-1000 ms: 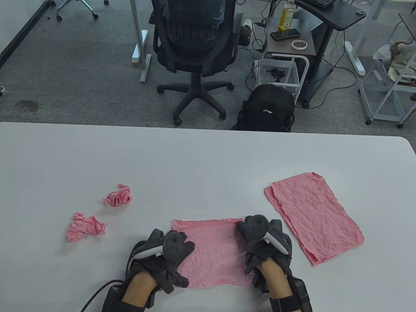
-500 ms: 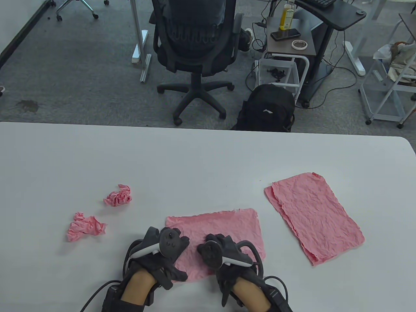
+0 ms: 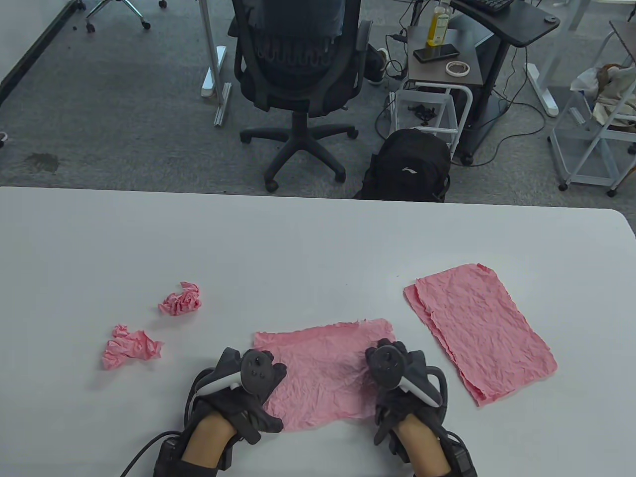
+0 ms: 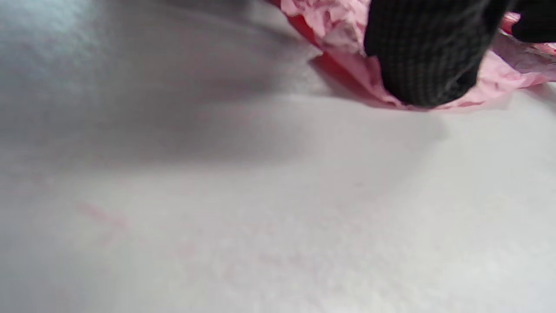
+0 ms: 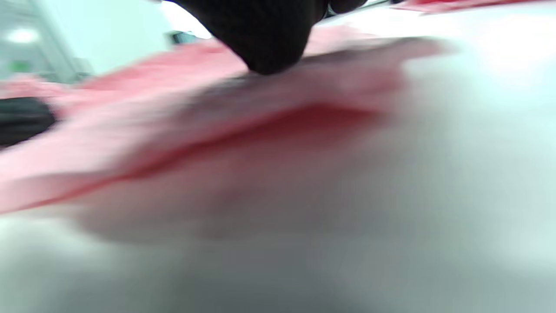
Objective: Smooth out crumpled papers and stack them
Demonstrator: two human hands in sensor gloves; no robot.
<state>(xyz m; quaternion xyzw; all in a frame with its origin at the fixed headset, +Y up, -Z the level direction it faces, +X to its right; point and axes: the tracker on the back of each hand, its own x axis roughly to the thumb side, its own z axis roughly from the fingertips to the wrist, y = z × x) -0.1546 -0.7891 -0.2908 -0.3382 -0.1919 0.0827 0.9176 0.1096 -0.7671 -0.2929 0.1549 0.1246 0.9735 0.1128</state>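
Note:
A wrinkled pink paper sheet (image 3: 323, 372) lies spread on the white table (image 3: 308, 248) near the front edge. My left hand (image 3: 248, 382) rests palm-down on its left part. My right hand (image 3: 397, 372) rests on its right part. The left wrist view shows a gloved finger (image 4: 425, 56) pressing the pink sheet (image 4: 343, 26) onto the table. The blurred right wrist view shows a gloved fingertip (image 5: 265, 30) on the pink sheet (image 5: 173, 108). A stack of flattened pink sheets (image 3: 479, 330) lies to the right. Two crumpled pink balls (image 3: 181, 299) (image 3: 130, 346) lie to the left.
Beyond the table's far edge stand an office chair (image 3: 298, 74), a black backpack (image 3: 410, 166) and a side cart with a bottle (image 3: 439, 22).
My right hand slid from the sheet's middle to its right side, smoothing it. A second ago it was also at the right. The sheet has shifted slightly. My left hand barely moved.

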